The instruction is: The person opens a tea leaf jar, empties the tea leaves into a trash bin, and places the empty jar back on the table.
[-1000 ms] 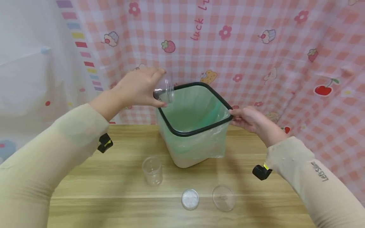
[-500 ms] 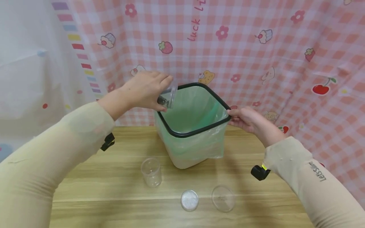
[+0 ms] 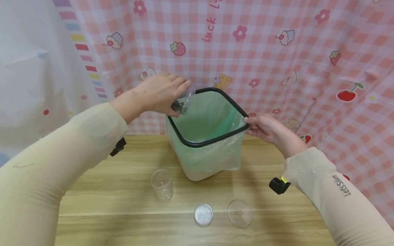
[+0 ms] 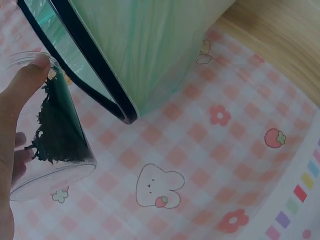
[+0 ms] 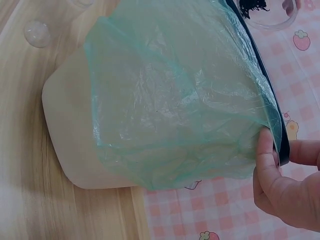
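Note:
My left hand (image 3: 158, 94) grips a clear plastic jar (image 4: 82, 150) tipped on its side, its mouth turned toward a trash bin (image 3: 191, 172). Dark, shredded, leaf-like bits (image 4: 60, 122) lie along the jar's lower wall. The jar hangs at the left side of the bin's black rim (image 3: 197, 145) and overlaps it in the head view. A thin green bag (image 5: 175, 90) lines the bin and folds down over its outside. At the right corner, my right hand (image 3: 267, 129) pinches the rim and bag between thumb and fingers.
A clear cup (image 3: 163, 188) stands upright on the wooden table (image 3: 123, 205), left in front of the bin. Nearer lie a small round silvery-white lid or dish (image 3: 203, 215) and a clear round lid (image 3: 240, 213). A pink checked curtain (image 3: 197, 44) hangs close behind the bin.
My left hand has moved right to the bin's rim with the jar, and the jar's mouth now dips further down toward the bin. The right hand keeps its place on the rim.

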`<state>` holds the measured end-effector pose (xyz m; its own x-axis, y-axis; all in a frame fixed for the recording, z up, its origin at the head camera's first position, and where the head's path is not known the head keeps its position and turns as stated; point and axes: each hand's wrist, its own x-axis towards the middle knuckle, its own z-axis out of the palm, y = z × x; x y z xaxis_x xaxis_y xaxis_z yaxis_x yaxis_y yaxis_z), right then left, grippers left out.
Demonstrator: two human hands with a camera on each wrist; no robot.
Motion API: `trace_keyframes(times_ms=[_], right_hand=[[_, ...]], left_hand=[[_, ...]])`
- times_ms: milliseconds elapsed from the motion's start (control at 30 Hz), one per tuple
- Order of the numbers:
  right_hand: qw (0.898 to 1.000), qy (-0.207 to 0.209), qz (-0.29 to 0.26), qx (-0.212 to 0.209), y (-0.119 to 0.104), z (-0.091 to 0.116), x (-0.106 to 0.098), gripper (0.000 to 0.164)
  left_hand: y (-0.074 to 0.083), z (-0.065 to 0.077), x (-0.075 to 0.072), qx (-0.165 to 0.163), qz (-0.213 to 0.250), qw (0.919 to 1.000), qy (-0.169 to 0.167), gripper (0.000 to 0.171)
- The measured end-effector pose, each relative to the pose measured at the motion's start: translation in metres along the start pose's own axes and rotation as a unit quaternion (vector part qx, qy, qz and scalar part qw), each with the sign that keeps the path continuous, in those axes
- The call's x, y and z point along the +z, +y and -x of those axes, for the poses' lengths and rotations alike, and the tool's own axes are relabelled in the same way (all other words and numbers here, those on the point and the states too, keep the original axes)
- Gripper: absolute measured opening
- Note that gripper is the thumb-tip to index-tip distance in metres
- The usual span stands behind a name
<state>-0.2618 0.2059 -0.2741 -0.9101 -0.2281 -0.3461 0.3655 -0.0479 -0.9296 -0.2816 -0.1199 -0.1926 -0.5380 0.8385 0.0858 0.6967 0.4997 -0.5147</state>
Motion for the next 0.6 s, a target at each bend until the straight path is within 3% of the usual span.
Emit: trace_keyframes(times_ms=[600], right_hand=[[1.0,0.012,0.007,0.014,-0.0014,0.0006,0.0016,0.013]], left_hand=[[-0.0014,-0.0014,-0.006,0.04,-0.04,0.9983,-0.011,0.096]])
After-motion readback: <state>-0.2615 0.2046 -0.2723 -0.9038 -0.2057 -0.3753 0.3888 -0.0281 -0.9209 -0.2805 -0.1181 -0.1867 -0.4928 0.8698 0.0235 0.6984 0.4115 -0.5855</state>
